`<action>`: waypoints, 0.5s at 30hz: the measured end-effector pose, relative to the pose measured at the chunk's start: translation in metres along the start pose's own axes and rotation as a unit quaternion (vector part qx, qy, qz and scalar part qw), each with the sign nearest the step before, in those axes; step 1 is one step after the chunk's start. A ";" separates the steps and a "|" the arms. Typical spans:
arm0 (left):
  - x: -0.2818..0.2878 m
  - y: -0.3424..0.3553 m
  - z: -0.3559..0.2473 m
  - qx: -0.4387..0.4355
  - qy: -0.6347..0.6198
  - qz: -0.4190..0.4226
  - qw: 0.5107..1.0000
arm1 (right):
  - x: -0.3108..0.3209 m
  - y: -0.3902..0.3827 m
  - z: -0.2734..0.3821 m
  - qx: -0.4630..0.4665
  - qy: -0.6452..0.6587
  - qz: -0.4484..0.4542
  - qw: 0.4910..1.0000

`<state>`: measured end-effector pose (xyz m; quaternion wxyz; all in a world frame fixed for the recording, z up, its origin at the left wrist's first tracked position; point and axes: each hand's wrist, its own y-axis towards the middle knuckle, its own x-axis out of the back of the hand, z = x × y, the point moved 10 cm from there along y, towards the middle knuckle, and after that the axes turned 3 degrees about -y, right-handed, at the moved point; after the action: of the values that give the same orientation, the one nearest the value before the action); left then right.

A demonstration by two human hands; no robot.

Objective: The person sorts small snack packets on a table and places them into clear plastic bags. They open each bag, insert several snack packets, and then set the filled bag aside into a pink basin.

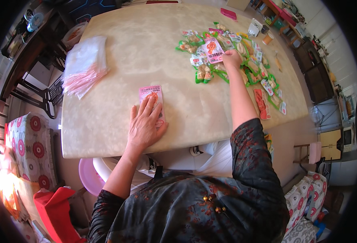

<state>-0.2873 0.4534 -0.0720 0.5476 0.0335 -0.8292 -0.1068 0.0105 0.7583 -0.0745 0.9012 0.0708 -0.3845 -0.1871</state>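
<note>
My left hand (145, 124) lies flat with its fingers stretched over a pink printed food packet (157, 90) near the table's front edge, covering much of it. At the far right, my right hand (232, 59) pinches the edge of another pink printed packet (211, 47). That packet is above a spread of green-edged clear snack packs (204, 73) with pale and brownish contents. A red-orange packet (261, 104) sits by itself at the near side of this spread.
Clear plastic bags (88, 52) over a fan of pink packets are at the table's left. A pink flat item (228, 14), a white container (255, 26) and an orange-brown cup (268, 39) stand along the far right edge. A pink basin (90, 176) is below the table.
</note>
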 end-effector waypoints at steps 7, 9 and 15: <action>0.000 -0.002 0.001 -0.004 -0.001 -0.016 1.000 | 0.008 -0.108 0.037 -0.048 0.476 0.168 0.862; 0.002 -0.003 0.000 -0.012 0.001 -0.030 0.999 | 0.005 -0.158 0.041 -0.065 0.488 0.196 0.848; 0.001 -0.002 -0.001 -0.016 -0.007 -0.037 0.999 | -0.018 -0.256 0.032 -0.066 0.370 0.237 0.896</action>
<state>-0.2870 0.4508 -0.0716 0.5381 0.0547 -0.8293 -0.1406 -0.0961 0.5305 -0.1335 0.9986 -0.0184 -0.0153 0.0468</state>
